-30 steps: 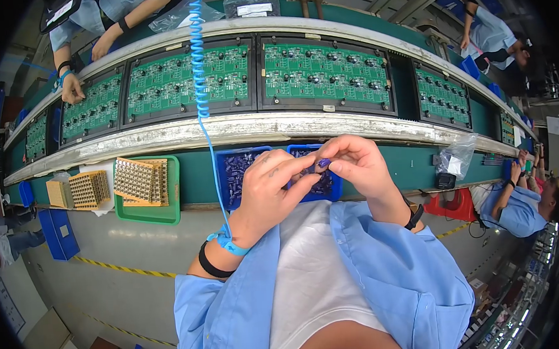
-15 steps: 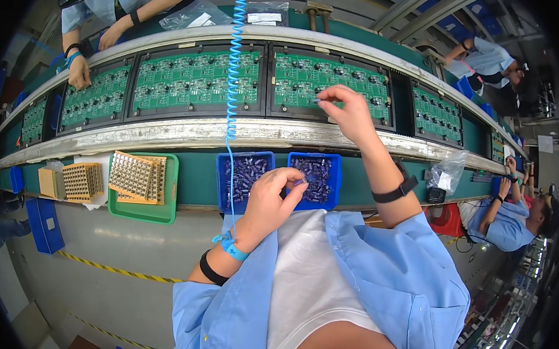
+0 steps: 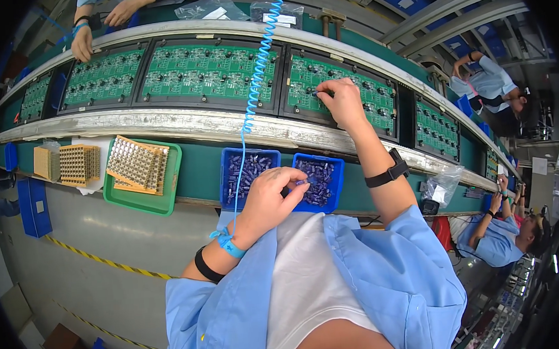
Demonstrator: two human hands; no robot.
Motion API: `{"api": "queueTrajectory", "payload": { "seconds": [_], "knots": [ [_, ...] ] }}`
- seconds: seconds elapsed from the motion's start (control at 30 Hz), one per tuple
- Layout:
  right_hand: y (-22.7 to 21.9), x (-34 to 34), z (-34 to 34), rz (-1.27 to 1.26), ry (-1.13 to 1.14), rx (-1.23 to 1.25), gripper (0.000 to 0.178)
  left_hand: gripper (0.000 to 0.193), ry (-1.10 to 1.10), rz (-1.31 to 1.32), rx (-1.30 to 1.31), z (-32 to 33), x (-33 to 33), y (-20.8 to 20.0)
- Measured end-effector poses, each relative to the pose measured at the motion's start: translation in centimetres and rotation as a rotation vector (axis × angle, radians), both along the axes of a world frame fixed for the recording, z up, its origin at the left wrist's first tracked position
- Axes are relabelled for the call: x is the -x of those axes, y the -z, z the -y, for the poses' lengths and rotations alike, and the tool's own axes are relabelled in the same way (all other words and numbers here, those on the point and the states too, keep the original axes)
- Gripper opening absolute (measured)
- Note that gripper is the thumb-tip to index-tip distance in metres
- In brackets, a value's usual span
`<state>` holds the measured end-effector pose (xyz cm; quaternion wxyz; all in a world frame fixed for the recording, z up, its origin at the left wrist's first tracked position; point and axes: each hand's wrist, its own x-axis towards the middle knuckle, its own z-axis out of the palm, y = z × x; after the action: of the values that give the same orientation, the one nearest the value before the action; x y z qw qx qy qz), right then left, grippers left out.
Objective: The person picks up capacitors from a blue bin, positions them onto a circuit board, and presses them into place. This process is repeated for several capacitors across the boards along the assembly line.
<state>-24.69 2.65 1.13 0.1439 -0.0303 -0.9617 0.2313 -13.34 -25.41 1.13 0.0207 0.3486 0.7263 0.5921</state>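
My right hand (image 3: 343, 101) reaches over a green circuit board panel (image 3: 367, 87) in a black frame on the rail line. Thumb and forefinger are pinched at the board's surface, on a small dark capacitor (image 3: 317, 93) partly hidden by the fingertips. Over the blue bins, my left hand (image 3: 273, 193) is closed, with a purple capacitor (image 3: 302, 182) between thumb and forefinger. Many such capacitors fill the right blue bin (image 3: 339, 182) and the left blue bin (image 3: 223, 178).
A coiled blue cord (image 3: 261, 63) hangs down in front of the panels toward my left wrist. A green tray (image 3: 176, 174) with stacked tan component strips (image 3: 139, 164) stands at left. Across the line a co-worker's hand (image 3: 82, 43) touches another panel. A plastic bag (image 3: 445, 183) lies right.
My right hand has gone from above the panel to its surface, fingertips against the board. My left hand stays over the bins. The co-worker's hand has lifted toward the panel's far edge.
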Motion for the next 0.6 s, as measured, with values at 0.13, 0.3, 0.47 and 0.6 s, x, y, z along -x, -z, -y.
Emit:
{"api": "queueTrajectory", "payload": {
  "seconds": [0.13, 0.3, 0.47, 0.6],
  "knots": [
    [0.06, 0.17, -0.36, -0.021, -0.013, -0.038, 0.01, 0.016, 0.003, 0.002, -0.009, 0.01, 0.08, 0.04],
    [0.05, 0.14, -0.56, -0.028, -0.019, -0.056, 0.01, 0.016, 0.0, 0.003, -0.001, 0.04, 0.07, -0.09],
    [-0.23, -0.04, -0.61, -0.007, -0.016, -0.059, 0.01, 0.016, 0.0, 0.001, -0.007, -0.04, -0.03, -0.2],
    [0.07, -0.11, -0.87, -0.009, -0.022, -0.049, 0.009, 0.016, 0.002, 0.005, -0.006, -0.06, -0.02, -0.14]
  ]
}}
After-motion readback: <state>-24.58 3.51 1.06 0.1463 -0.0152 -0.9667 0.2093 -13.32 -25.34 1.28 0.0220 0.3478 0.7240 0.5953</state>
